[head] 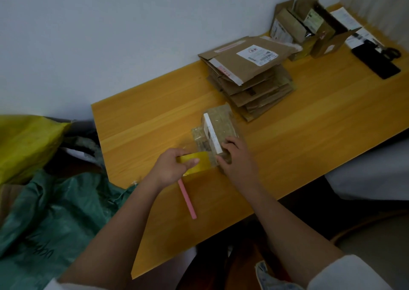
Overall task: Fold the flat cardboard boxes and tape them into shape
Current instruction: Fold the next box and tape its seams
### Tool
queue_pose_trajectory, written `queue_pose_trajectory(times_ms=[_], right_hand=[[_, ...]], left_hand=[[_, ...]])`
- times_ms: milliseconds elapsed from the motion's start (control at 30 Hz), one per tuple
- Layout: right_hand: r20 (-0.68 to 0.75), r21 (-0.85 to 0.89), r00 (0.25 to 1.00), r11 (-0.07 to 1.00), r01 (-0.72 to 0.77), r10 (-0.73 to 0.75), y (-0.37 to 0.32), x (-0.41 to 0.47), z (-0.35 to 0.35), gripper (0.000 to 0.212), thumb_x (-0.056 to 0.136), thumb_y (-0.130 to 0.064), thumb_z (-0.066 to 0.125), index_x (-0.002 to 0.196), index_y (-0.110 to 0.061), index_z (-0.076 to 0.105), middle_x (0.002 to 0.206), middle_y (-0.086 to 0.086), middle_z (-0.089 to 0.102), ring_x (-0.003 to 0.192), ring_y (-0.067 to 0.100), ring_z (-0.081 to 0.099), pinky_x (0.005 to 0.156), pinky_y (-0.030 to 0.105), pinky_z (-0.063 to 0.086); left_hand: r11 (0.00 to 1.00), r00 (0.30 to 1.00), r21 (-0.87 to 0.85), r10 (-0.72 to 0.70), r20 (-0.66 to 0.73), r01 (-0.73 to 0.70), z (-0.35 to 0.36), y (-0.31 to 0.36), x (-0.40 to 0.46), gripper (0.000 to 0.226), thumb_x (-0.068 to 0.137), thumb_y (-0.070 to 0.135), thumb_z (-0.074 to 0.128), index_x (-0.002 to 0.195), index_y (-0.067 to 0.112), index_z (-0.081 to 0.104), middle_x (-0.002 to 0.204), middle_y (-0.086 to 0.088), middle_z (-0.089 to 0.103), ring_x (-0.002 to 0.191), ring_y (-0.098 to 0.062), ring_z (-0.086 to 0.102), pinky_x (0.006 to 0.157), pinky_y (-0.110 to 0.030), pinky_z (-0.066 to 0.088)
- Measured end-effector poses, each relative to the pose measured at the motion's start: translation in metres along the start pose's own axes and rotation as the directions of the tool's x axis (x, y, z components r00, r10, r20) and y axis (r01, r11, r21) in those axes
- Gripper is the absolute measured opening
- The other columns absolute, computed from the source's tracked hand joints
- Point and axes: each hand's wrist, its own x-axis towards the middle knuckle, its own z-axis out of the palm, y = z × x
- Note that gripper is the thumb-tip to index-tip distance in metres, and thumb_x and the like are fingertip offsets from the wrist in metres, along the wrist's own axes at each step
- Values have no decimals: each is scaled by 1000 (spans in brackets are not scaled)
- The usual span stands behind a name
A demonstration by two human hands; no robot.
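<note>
Where right hand (238,158) grips, box (218,124) corner hidden.

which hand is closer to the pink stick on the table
Left. The left hand sits right above the pink stick, over its upper end; the right hand is further off, on the small box.

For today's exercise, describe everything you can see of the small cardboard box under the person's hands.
The small cardboard box is brown, folded into a low block and lies on the yellow wooden table, just in front of the stack of flat boxes. Glossy clear tape wraps it, and a white strip runs along its top. The right hand grips its near end; the left hand pinches the tape stretched from its left side.
</note>
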Motion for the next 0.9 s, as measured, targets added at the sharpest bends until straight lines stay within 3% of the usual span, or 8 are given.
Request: queue_pose_trajectory(times_ms=[200,333,567,700,800,900], right_hand=[[16,35,1000,999,-15,14,-3,5,5,38,90,-25,69,122,-6,62,133,1,50,124,13,45,96,17,36],[12,18,1000,1000,1,-1,-2,5,4,36,90,-25,68,120,-6,62,132,0,50,124,14,45,93,19,40],[-49,-41,999,999,-12,10,-5,6,10,36,86,-33,71,113,-10,60,125,0,49,116,15,47,85,23,46],[-35,10,999,1000,-22,23,-7,3,9,36,89,-26,69,119,-8,59,133,3,48,127,19,42,101,31,45],[-110,9,991,997,78,-76,3,-13,4,37,92,-20,65,125,-6,58,139,7,49,138,22,37,114,40,35],[-211,-30,953,976,216,-218,5,-42,8,22,95,-16,56,113,-6,64,125,8,57,124,20,48,106,33,41]], left_hand=[[998,998,35,-57,-24,58,-4,-5,-1,56,88,46,64,127,6,62,136,-11,57,129,-28,50,107,-45,42],[998,998,60,-32,-48,35,-1,-6,-9,57,91,42,62,135,6,54,146,-9,48,136,-26,41,111,-42,36],[994,995,97,60,-74,-53,-3,-4,-10,43,89,42,65,124,18,61,136,-3,56,129,-25,46,103,-42,42],[999,999,22,34,-42,-33,-7,-8,-10,44,89,40,65,125,15,62,139,-4,54,132,-25,45,106,-44,41],[998,998,26,51,-20,-51,-8,-7,-8,44,90,39,64,125,12,62,140,-5,54,133,-25,44,107,-45,39],[998,998,38,54,-8,-54,-8,-4,-6,47,92,36,63,131,11,58,146,-5,47,139,-25,38,110,-43,36]])
